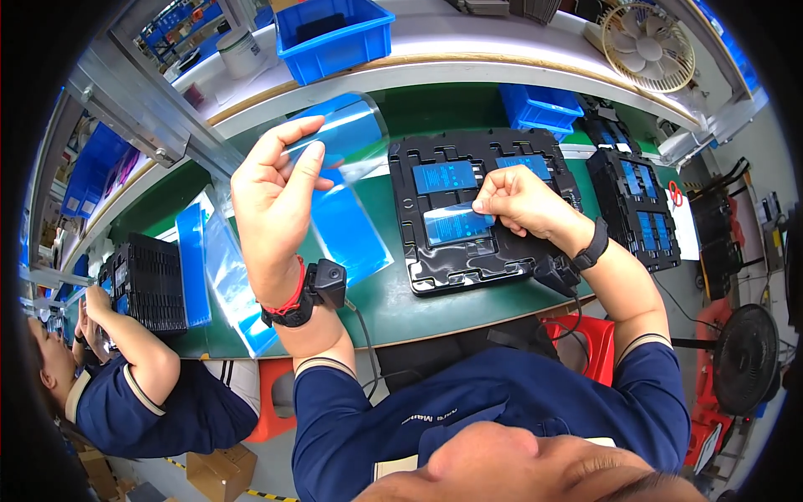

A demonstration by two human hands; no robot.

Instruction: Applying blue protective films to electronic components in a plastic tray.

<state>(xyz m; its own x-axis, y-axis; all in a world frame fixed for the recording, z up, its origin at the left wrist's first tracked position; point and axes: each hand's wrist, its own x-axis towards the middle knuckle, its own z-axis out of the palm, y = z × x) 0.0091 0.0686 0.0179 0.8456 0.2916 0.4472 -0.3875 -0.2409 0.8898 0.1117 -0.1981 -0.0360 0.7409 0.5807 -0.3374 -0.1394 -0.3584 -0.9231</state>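
Left hand [272, 197] raised, fingers pinched in a grip, right hand [520, 202] lowered, fingertips pressing down

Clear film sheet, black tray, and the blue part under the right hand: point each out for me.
clear film sheet [355, 134]: head view, upper middle of the sheet, above the left hand's fingers.
black tray [443, 272]: head view, bare near-left corner.
blue part [452, 224]: head view, its glossy middle, left of the right hand.

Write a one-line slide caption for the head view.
Left hand lifts a clear film sheet while right hand presses a blue cell in a black tray.
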